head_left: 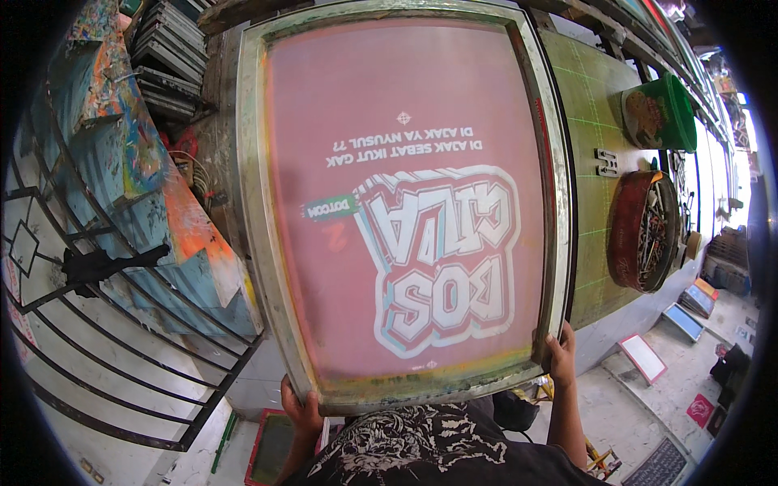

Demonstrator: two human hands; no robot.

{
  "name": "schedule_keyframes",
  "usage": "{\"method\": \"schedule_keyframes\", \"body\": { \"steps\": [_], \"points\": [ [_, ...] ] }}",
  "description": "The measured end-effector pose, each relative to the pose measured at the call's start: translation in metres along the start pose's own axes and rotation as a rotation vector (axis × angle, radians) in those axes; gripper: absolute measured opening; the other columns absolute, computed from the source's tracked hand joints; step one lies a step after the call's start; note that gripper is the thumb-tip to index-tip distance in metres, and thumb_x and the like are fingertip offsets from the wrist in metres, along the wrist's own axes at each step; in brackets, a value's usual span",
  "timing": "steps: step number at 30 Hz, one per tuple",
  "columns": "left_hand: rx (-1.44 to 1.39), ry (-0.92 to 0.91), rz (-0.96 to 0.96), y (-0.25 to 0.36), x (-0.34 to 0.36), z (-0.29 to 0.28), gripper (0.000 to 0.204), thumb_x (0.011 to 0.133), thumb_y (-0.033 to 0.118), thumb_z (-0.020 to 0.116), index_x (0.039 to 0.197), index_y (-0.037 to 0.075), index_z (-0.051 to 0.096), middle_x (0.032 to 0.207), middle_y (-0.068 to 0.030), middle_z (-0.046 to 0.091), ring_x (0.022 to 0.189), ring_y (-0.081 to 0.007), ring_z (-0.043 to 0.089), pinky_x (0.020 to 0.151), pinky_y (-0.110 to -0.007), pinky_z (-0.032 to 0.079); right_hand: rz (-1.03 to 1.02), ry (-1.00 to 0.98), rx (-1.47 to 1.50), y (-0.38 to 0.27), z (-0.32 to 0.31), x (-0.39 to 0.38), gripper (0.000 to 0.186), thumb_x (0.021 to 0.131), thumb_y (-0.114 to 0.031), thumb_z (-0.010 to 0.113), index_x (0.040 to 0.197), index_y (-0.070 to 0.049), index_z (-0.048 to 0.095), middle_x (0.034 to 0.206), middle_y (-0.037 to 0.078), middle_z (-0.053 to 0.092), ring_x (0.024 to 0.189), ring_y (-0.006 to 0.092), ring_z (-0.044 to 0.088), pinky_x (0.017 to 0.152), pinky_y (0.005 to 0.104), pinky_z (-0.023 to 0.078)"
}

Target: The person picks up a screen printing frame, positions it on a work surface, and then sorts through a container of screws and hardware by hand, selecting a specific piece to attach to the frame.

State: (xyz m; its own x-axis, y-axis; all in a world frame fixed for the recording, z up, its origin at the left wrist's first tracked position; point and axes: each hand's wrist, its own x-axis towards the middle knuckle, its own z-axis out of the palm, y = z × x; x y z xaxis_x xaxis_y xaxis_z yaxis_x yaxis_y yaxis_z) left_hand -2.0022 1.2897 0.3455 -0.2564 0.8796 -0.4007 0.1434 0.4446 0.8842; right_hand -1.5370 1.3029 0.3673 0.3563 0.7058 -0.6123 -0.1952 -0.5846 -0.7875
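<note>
A large screen-printing frame (254, 202) fills the middle of the head view, its metal rim worn and stained. Its pink mesh (389, 81) carries a pale stencil of bold outlined lettering, smaller text and a small green patch, seen upside down. My left hand (300, 409) is closed on the frame at its lower left corner. My right hand (561, 356) grips the right side near the lower right corner, fingers wrapped round the rim. The frame's lower edge lies just above my dark printed shirt (405, 445).
A green gridded board (592, 300) at the right holds a green tub (673, 112) and a red tin (626, 227) of small tools. At the left are a black metal railing (138, 373), paint-stained blue steps (186, 300) and stacked frames (166, 57). Small screens (643, 360) lie at lower right.
</note>
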Motion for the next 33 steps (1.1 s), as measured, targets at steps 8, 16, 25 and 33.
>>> {"method": "schedule_keyframes", "body": {
  "steps": [8, 16, 25, 33],
  "points": [
    [-0.049, -0.158, -0.066, 0.015, 0.012, -0.010, 0.054, 0.085, 0.025, 0.057, 0.125, -0.006, 0.040, 0.110, -0.0112, 0.052, 0.099, -0.0183, 0.052, 0.089, -0.033, 0.042, -0.036, -0.018, -0.078, 0.009, -0.012, 0.005, 0.040, 0.083, -0.019, 0.064, 0.115, 0.001, 0.050, 0.088, 0.008, 0.061, 0.075, 0.0152, 0.059, 0.062, 0.0296, 0.049],
    [0.013, -0.132, -0.265, 0.039, 0.030, -0.005, 0.050, 0.082, 0.015, 0.057, 0.126, -0.005, 0.042, 0.114, -0.0113, 0.053, 0.103, -0.0188, 0.052, 0.093, -0.033, 0.039, -0.047, -0.054, -0.092, -0.008, -0.007, 0.017, 0.051, 0.084, -0.030, 0.066, 0.120, 0.002, 0.048, 0.095, 0.009, 0.061, 0.084, 0.0162, 0.059, 0.074, 0.0297, 0.048],
    [0.874, -0.358, 0.742, 0.160, 0.141, 0.028, 0.080, 0.079, 0.057, 0.062, 0.136, 0.005, 0.040, 0.141, -0.0221, 0.033, 0.132, -0.0393, 0.031, 0.107, -0.052, 0.026, -0.271, 0.089, -0.288, 0.007, -0.006, 0.038, 0.059, 0.086, -0.020, 0.065, 0.134, 0.001, 0.038, 0.105, 0.012, 0.060, 0.086, 0.0169, 0.059, 0.075, 0.0312, 0.049],
    [1.115, -0.519, 1.123, 0.217, 0.277, 0.183, 0.083, 0.072, 0.059, 0.065, 0.141, 0.020, 0.040, 0.148, -0.0229, 0.023, 0.139, -0.0402, 0.018, 0.110, -0.056, 0.014, -0.085, 0.000, -0.206, -0.018, 0.006, 0.036, 0.054, 0.086, -0.017, 0.065, 0.131, 0.002, 0.042, 0.105, 0.009, 0.060, 0.093, 0.0169, 0.057, 0.086, 0.0319, 0.045]
  ]
}}
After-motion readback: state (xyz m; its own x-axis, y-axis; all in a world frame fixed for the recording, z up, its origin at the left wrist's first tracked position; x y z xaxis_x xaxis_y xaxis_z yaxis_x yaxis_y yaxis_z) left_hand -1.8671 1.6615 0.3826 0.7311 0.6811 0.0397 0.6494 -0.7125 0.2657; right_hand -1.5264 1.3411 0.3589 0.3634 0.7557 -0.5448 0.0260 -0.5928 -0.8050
